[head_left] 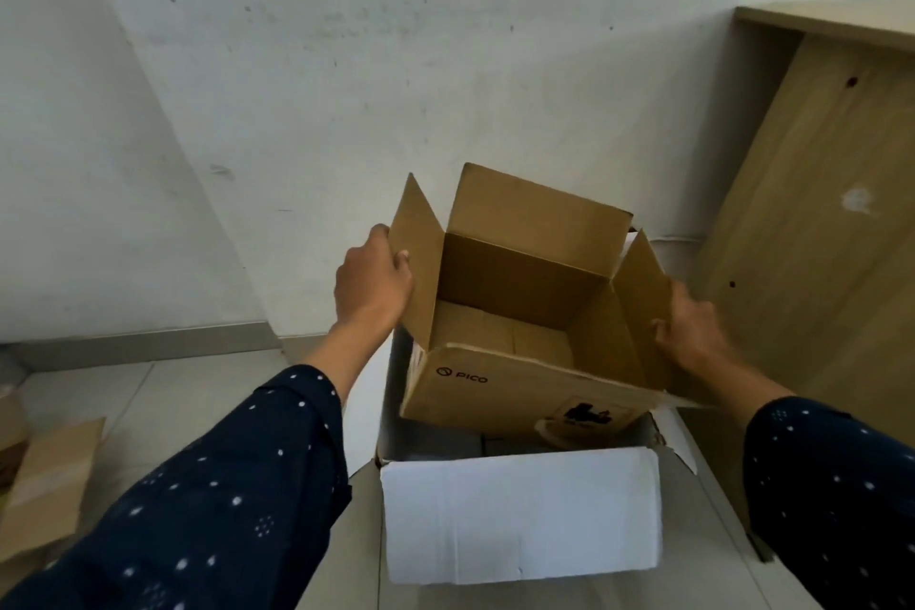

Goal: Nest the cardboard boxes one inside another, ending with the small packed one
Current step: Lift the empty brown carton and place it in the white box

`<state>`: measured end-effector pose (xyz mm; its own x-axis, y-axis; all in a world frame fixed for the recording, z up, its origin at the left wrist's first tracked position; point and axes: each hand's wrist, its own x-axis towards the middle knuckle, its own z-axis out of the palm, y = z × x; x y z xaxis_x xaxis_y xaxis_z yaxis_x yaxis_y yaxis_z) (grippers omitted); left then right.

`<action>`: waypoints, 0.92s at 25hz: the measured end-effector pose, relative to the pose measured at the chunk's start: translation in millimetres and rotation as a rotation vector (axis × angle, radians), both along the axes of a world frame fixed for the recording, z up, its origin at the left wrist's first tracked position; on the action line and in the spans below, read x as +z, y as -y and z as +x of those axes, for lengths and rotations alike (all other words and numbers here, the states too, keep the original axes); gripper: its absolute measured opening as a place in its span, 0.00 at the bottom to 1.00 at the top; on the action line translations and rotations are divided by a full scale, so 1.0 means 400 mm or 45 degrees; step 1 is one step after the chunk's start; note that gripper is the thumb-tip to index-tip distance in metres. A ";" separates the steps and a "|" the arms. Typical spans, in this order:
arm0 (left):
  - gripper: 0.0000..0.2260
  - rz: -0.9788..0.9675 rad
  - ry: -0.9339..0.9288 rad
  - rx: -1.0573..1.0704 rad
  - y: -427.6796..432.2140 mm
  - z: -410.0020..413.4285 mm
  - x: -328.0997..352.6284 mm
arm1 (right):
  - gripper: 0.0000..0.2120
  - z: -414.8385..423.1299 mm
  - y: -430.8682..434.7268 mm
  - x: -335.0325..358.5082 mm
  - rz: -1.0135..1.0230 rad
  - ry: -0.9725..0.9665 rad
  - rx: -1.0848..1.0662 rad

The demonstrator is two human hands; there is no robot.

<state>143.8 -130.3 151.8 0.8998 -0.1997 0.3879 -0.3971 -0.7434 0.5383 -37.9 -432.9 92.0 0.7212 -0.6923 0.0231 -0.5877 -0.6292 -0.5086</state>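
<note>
White wall behind "PICO" box (pixel 520 391)

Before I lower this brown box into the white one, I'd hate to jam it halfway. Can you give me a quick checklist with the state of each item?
1. Both hands on the brown box: ok. The left hand grips the left flap, the right hand the right flap.
2. White box open: ok, its near flap is folded outward.
3. Brown box over the opening: ok, its lower part is already at the rim.
4. Brown box level: not ok, it tilts toward the camera.
5. White box interior clear: cannot tell, the brown box hides most of it.
6. Brown box empty: ok, the visible floor is bare.
</note>
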 end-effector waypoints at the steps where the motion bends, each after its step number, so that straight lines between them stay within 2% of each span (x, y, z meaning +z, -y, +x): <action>1: 0.14 0.030 -0.013 -0.009 0.010 -0.004 -0.025 | 0.28 0.001 0.008 -0.013 -0.001 -0.016 -0.007; 6: 0.13 0.143 -0.143 0.021 -0.043 -0.011 -0.194 | 0.27 0.016 -0.032 -0.116 -0.055 -0.119 -0.011; 12: 0.14 0.149 -0.229 0.060 -0.101 -0.016 -0.345 | 0.31 0.041 -0.063 -0.223 -0.075 -0.234 0.004; 16: 0.17 0.188 -0.409 0.133 -0.117 -0.013 -0.400 | 0.31 0.040 -0.054 -0.247 -0.175 -0.257 -0.025; 19: 0.22 0.211 -0.534 0.090 -0.121 -0.020 -0.422 | 0.28 0.044 -0.072 -0.246 -0.311 -0.289 -0.022; 23: 0.27 0.277 -0.535 0.051 -0.159 -0.022 -0.406 | 0.27 0.097 -0.160 -0.222 -0.362 -0.247 0.080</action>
<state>135.1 -66.6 -10.4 0.9785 -0.1981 -0.0580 -0.1473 -0.8669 0.4762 1.0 -369.1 3.0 0.7722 -0.6318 0.0669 -0.6117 -0.7678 -0.1905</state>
